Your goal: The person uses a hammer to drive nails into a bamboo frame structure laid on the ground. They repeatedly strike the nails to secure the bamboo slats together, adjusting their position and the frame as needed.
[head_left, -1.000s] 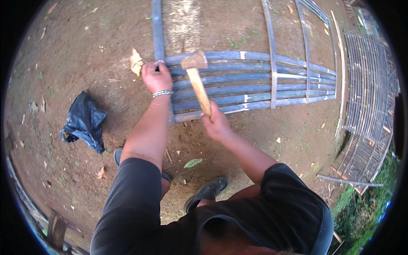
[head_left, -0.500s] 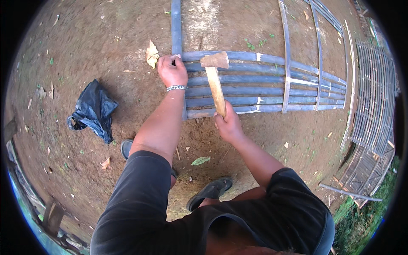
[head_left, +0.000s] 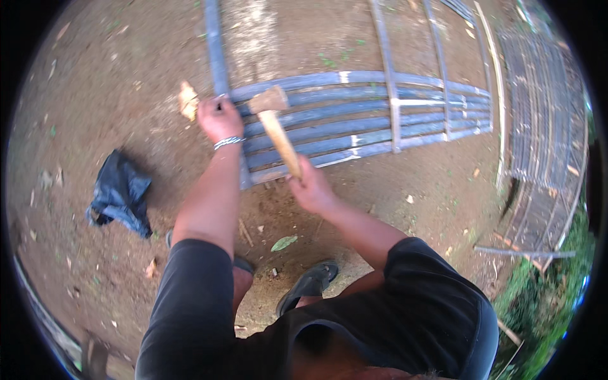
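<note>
My right hand (head_left: 312, 187) is wrapped round the lower end of a hammer's wooden handle (head_left: 280, 144). The blocky, rusty-brown hammer head (head_left: 268, 100) hovers over the dark slats (head_left: 316, 118), just right of my left hand (head_left: 218, 118). That left hand, with a chain bracelet at the wrist, is closed in a pinch at the slat frame's left corner, against the long upright slat (head_left: 216, 54). Whatever is between its fingers is too small to make out. Several long slats run rightward from this corner, crossed by thinner strips (head_left: 389, 88).
A crumpled black plastic bag (head_left: 120, 193) lies on the bare soil to the left. A dry leaf (head_left: 188, 101) is beside my left hand, and a green leaf (head_left: 284, 243) near my sandal (head_left: 308, 286). Slatted panels (head_left: 538, 107) lie at the far right, by grass (head_left: 538, 304).
The view has shifted and tilted, so the scene sits further left. The hammer head is slightly nearer my left hand, and its handle leans more. Both hands keep their hold.
</note>
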A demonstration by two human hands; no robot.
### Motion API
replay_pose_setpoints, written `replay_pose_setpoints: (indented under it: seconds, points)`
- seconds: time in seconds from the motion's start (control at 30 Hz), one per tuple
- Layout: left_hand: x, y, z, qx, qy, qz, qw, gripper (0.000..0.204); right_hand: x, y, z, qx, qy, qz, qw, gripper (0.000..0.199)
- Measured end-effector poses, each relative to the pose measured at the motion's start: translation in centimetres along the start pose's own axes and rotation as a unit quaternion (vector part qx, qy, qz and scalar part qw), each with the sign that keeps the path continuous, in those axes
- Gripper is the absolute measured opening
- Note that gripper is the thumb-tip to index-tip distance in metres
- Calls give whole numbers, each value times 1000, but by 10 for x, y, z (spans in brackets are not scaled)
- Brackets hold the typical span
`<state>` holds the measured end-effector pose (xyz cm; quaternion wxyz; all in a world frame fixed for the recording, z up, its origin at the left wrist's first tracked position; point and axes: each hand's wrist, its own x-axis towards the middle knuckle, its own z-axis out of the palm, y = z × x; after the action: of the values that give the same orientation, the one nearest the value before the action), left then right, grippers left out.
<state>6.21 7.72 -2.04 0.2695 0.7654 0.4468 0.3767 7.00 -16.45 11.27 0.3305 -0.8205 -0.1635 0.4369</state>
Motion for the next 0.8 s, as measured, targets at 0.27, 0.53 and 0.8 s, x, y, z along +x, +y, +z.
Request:
replay_pose_setpoints:
  seconds: [0.27, 0.53, 0.8]
  points:
    - [-2, 3, 1, -5, 21, -18, 1000, 8, 21, 1, 3, -84, 41, -104, 990, 51]
    - [-4, 11, 1, 14, 17, -31, 999, 6, 48, -14, -9, -173, 51, -160, 970, 50]
    - [-3, 17, -1, 8, 17, -39, 999, 4, 68, -35, -18, -205, 54, -254, 944, 51]
